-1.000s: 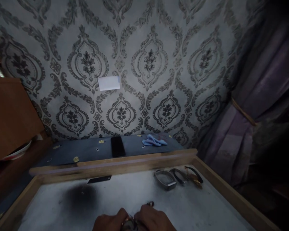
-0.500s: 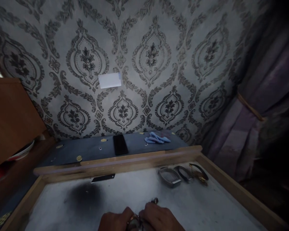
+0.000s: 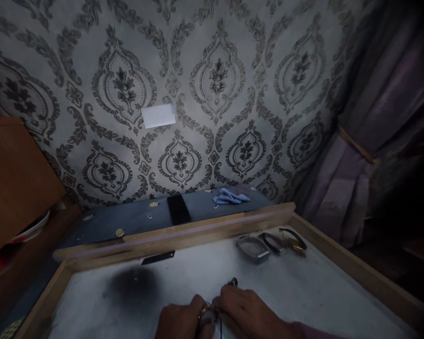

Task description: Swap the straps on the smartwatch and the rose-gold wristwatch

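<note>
Low in the head view, both hands are close together over a white-bottomed wooden tray (image 3: 194, 270). Between them is a small round shiny piece with a metallic rim, which looks like a wristwatch (image 3: 207, 312); fingers cover most of it. My left hand (image 3: 182, 319) is closed around its left side. My right hand (image 3: 245, 306) pinches its right side, knuckles up. A dark metallic end (image 3: 233, 281), perhaps part of the band, sticks out beyond the right hand's fingers. A thin dark line hangs below the right fingertips.
In the tray lie a black blade (image 3: 158, 257), a grey band-style watch (image 3: 252, 249), a dark round band (image 3: 271, 242) and a black-and-gold watch (image 3: 295, 242). Behind the tray's raised rim are a black phone (image 3: 178, 209) and a blue cloth (image 3: 231, 196). An orange-brown cabinet (image 3: 19, 179) stands left.
The view has shifted slightly, and both hands sit a little further right and higher in it. They still grip the same wristwatch, of which more of the round part shows.
</note>
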Tool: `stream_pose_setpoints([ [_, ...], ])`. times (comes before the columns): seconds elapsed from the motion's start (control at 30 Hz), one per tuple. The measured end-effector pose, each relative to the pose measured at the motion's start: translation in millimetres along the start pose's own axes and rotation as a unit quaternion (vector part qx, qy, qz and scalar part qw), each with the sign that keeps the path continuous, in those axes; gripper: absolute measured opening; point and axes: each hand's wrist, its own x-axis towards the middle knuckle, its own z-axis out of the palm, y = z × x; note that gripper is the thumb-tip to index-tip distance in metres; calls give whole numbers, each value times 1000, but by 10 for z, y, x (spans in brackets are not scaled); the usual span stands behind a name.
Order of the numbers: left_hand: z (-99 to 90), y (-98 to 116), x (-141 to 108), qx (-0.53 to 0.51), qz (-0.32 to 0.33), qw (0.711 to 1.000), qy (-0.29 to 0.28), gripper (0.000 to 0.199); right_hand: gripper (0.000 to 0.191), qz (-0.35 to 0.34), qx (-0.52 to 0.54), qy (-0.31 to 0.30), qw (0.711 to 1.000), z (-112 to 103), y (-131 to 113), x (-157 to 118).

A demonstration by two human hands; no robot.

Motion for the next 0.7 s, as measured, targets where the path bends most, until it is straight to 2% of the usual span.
stream_pose_setpoints([
  [0.17,-151,126,-37,-52,39,997,30,10,28,20,24,-19,999,-198,-122,66],
  [0.27,-275,187,-77,-141,12,989,39,18,29,38,37,-18,998,-209,-117,102],
  [0.3,-309,193,-86,-184,24,982,37,21,30,43,41,-12,998,-200,-110,111],
  [0.37,-357,183,-93,-218,35,975,28,24,30,23,61,13,998,-174,-94,127],
  [0.43,-381,159,-88,-245,43,968,14,26,28,35,91,40,994,-149,-87,142],
  [0.7,-438,129,-96,-303,85,949,-16,28,25,57,175,31,982,-144,-134,204],
])
